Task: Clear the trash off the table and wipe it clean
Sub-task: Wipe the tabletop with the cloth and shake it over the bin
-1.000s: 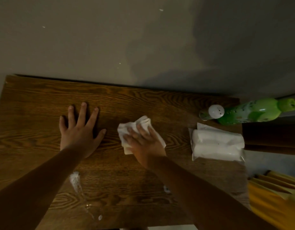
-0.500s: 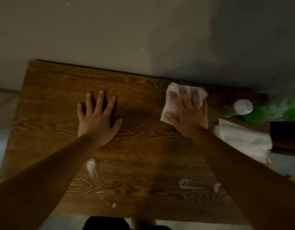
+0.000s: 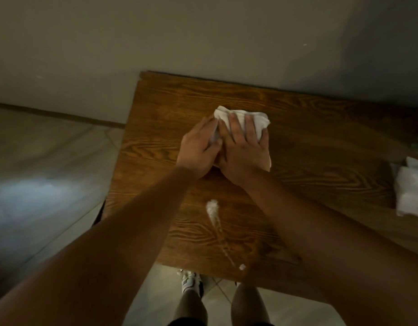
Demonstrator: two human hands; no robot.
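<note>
A: Where is the cloth [image 3: 241, 118]?

B: It lies on the table [image 3: 309, 142], near the back edge by the wall [image 3: 203, 34]. It is white and crumpled.

A: What is the right hand [image 3: 244, 149] doing?

B: It lies flat on top of the cloth. The fingers [image 3: 235, 124] are spread out and press down. It is not making a fist. Bits of cloth stick out past the fingertips and by the little finger.

A: And the left hand [image 3: 198, 150]?

B: It sits just left of the cloth and touches the right hand. Its fingers are close together and lie along the cloth's left edge. I cannot tell if it pinches the cloth or only rests on it.

A: Is the table clean?

B: No. There is a white streak [image 3: 213, 212] nearer the person than the cloth. It starts as a wide smear and runs thin toward the front edge. A small white blob [image 3: 242, 267] sits at the end of it, right by that edge.

A: Anything else on the table?

B: Far to the right of the cloth is a white pack [image 3: 410, 194]. It is cut off by the side of the view and looks blurry.

A: What is below the table?

B: The person's legs and one shoe [image 3: 190, 280] on the floor [image 3: 38, 172].
</note>
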